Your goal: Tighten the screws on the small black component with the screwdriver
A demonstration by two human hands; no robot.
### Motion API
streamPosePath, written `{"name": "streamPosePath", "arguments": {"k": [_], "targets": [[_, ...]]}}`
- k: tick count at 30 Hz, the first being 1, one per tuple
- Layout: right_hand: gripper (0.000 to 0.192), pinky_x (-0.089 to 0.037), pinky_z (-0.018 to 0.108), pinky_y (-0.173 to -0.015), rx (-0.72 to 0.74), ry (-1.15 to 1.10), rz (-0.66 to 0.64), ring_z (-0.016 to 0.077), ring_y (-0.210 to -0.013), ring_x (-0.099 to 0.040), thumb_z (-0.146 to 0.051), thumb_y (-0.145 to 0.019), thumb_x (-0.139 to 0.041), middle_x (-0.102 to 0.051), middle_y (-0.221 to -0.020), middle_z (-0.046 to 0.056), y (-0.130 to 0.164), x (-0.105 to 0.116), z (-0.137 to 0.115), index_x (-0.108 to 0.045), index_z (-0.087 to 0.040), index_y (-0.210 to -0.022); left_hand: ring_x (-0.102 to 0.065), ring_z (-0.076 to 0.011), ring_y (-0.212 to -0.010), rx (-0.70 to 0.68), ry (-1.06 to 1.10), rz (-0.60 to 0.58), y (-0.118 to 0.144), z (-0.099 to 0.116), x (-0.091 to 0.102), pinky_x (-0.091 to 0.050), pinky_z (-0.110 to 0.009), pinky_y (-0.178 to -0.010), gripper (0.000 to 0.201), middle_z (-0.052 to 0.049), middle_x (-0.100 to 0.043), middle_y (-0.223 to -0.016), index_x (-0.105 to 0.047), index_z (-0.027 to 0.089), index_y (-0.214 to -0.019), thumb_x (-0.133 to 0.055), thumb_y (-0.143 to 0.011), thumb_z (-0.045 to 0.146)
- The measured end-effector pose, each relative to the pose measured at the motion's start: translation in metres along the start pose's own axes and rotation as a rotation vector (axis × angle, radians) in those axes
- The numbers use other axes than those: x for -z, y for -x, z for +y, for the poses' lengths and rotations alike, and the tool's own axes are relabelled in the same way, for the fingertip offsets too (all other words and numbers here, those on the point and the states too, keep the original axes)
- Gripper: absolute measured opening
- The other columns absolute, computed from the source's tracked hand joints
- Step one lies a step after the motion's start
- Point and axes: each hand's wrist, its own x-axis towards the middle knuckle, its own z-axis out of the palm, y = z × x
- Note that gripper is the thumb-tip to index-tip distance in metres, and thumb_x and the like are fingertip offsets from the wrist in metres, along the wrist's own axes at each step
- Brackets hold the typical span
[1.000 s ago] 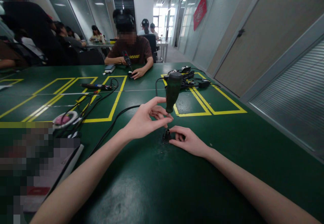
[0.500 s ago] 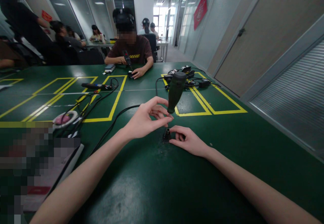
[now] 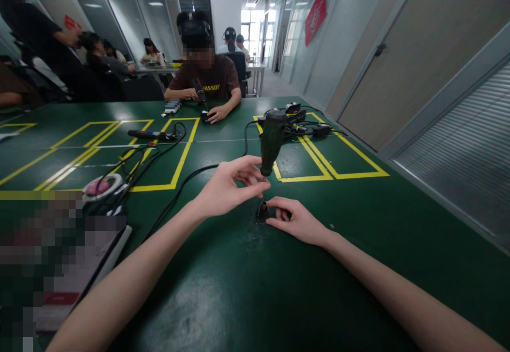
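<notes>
Fingers (image 3: 255, 185) of the left hand (image 3: 225, 187) pinch the lower end of a dark green electric screwdriver (image 3: 271, 140), which stands nearly upright with its thin bit pointing down at a small black part (image 3: 262, 213). Thumb and forefinger close on the tool just below its barrel; the other digits are spread loosely. The right hand (image 3: 297, 220) lies low on the green desk (image 3: 223, 288), its fingertips (image 3: 272, 219) touching the small black part and steadying it from the right side; it is not closed around the part. That part sits on the desk directly beneath the screwdriver, between the two hands. A black cable (image 3: 175, 195) runs from behind the left hand away to the left across the desk. Yellow tape lines (image 3: 330, 174) mark rectangles on the surface beyond the hands. At left, well apart from the hands, lies a pink and white ring-shaped object (image 3: 101, 187) among further cables. A heap of black adapters and cords (image 3: 303, 123) rests behind the screwdriver. Across the desk a seated person (image 3: 207, 76) in a dark red shirt holds a similar tool.
</notes>
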Motion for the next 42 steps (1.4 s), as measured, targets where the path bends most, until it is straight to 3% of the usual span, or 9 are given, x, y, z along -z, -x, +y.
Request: {"name": "streamPosePath", "arguments": {"k": [7,14,18,23,37,42], "targets": [[0.026,-0.044,0.026,-0.057,0.005,0.0,-0.008,0.0109,-0.063,-0.054,-0.033,-0.089,-0.072,-0.071,-0.098,0.004,0.0,0.0002,-0.0001,-0.072,-0.019,-0.111,-0.072,-0.0127,-0.066,-0.02,0.031,0.016,-0.0006,-0.0025,-0.0005,-0.059,-0.025,-0.068,0.035,0.001,-0.074,-0.083,-0.055,0.019,-0.101,-0.082,-0.082,0.028],[0.026,-0.045,0.026,-0.056,0.002,-0.001,-0.006,0.0107,-0.062,-0.054,-0.035,-0.089,-0.072,-0.07,-0.099,0.004,0.0001,0.0004,0.0008,-0.072,-0.02,-0.111,-0.069,-0.0115,-0.061,-0.003,0.034,0.013,-0.001,-0.0006,0.0002,-0.057,-0.025,-0.064,0.042,0.001,-0.073,-0.084,-0.057,0.018,-0.114,-0.082,-0.081,0.027],[0.026,-0.045,0.026,-0.056,-0.001,-0.001,-0.008,0.0109,-0.062,-0.054,-0.035,-0.089,-0.072,-0.069,-0.097,0.004,0.0006,0.0008,-0.0003,-0.072,-0.02,-0.11,-0.069,-0.0113,-0.061,0.011,0.0,-0.015,-0.0018,0.0019,0.0018,-0.057,-0.025,-0.063,0.031,-0.002,-0.073,-0.086,-0.064,0.015,-0.106,-0.08,-0.083,0.028],[0.025,-0.045,0.026,-0.057,0.0,-0.007,-0.007,0.0105,-0.062,-0.054,-0.032,-0.089,-0.071,-0.07,-0.1,0.004,0.0003,0.0006,-0.0006,-0.071,-0.018,-0.11,-0.071,-0.0129,-0.062,0.019,0.049,0.002,-0.0009,0.0007,-0.0005,-0.058,-0.026,-0.064,0.032,-0.002,-0.075,-0.083,-0.059,0.017,-0.1,-0.082,-0.081,0.028],[0.026,-0.041,0.026,-0.055,-0.013,-0.016,-0.012,0.0104,-0.062,-0.053,-0.034,-0.089,-0.071,-0.068,-0.096,0.004,-0.0001,0.0004,-0.0018,-0.071,-0.018,-0.109,-0.076,-0.0156,-0.071,0.019,0.044,-0.095,-0.001,0.0042,0.005,-0.062,-0.029,-0.071,0.029,-0.007,-0.079,-0.094,-0.059,0.013,-0.114,-0.068,-0.089,0.024],[0.027,-0.041,0.025,-0.055,-0.007,-0.013,-0.006,0.0098,-0.062,-0.052,-0.036,-0.089,-0.071,-0.069,-0.098,0.004,-0.0003,0.0,0.0002,-0.072,-0.018,-0.11,-0.075,-0.0148,-0.068,0.022,0.026,-0.061,-0.0011,0.0033,0.0037,-0.061,-0.028,-0.071,0.028,-0.005,-0.079,-0.089,-0.056,0.016,-0.105,-0.075,-0.088,0.027]]}}
